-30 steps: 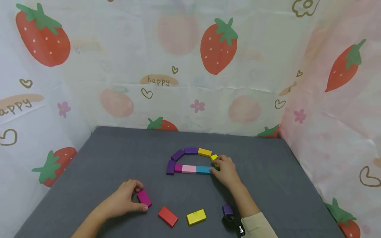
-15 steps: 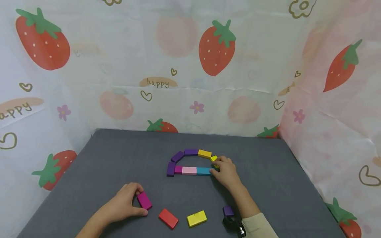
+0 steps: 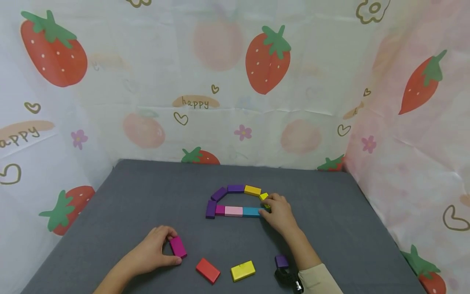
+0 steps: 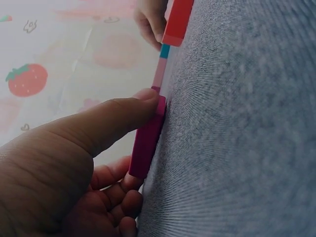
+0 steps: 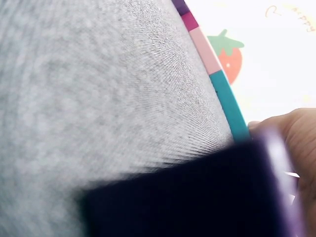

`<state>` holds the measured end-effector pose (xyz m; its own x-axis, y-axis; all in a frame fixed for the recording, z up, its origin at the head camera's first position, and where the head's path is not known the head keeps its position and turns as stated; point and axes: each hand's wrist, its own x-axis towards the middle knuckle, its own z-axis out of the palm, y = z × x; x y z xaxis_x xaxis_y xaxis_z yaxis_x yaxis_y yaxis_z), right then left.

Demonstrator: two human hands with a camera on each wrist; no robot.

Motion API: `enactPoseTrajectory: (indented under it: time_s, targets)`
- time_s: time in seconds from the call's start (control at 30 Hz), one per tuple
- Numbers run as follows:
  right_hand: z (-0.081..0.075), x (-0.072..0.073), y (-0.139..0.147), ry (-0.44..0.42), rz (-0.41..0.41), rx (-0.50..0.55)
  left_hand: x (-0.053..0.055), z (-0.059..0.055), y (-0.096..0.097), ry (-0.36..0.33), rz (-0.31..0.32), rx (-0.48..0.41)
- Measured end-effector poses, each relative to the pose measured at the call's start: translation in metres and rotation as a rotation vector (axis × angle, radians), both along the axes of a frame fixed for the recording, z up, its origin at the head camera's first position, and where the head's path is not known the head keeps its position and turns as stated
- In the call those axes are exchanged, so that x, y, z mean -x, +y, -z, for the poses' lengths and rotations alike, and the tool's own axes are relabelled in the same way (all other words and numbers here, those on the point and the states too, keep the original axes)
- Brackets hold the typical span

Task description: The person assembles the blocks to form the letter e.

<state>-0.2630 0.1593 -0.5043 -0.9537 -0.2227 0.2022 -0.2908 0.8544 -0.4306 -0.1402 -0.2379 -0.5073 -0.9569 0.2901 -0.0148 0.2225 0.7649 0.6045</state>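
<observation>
A magenta block (image 3: 178,247) lies on the grey cloth at the left front. My left hand (image 3: 152,253) pinches it by its ends between thumb and fingers, as the left wrist view also shows. Farther back, blocks form a closed half-ring: purple (image 3: 236,188) and yellow (image 3: 252,190) blocks curve over a straight row of magenta, pink (image 3: 233,211) and blue blocks (image 3: 251,211). At its right end my right hand (image 3: 280,214) pinches a yellow block, mostly hidden under the fingers. Its thumb lies against the blue block's end.
A red block (image 3: 207,270) and a yellow block (image 3: 242,270) lie apart at the front of the grey table (image 3: 330,228). Beside the right wrist is a purple block (image 3: 281,261), partly covered by a black wrist device (image 3: 288,278). Strawberry-print cloth (image 3: 205,73) walls the back and sides.
The left hand has tilted the magenta block slightly, its near end shifting a little left. The right hand stays where it was at the half-ring. The head view has shifted slightly.
</observation>
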Motion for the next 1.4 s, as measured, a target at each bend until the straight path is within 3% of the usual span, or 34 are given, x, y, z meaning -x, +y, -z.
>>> enactPoseTrajectory:
  time_s: [0.37, 0.57, 0.77, 1.2, 1.4]
  targets:
    - [0.0, -0.001, 0.001, -0.002, 0.0, -0.009, 0.003, 0.0, 0.002, 0.011, -0.029, 0.014]
    - [0.001, 0.0, 0.0, 0.004, -0.002, -0.011, 0.003, -0.008, 0.005, 0.022, -0.028, 0.004]
    - [0.001, 0.001, 0.0, 0.004, 0.005, -0.017, 0.006, -0.018, 0.008, 0.079, -0.011, 0.002]
    - [0.002, 0.001, 0.0, -0.001, 0.005, -0.013, 0.028, -0.045, 0.023, 0.1, -0.004, -0.024]
    - [0.001, 0.001, 0.0, -0.001, 0.002, -0.008, 0.041, -0.048, 0.039, 0.103, -0.013, -0.046]
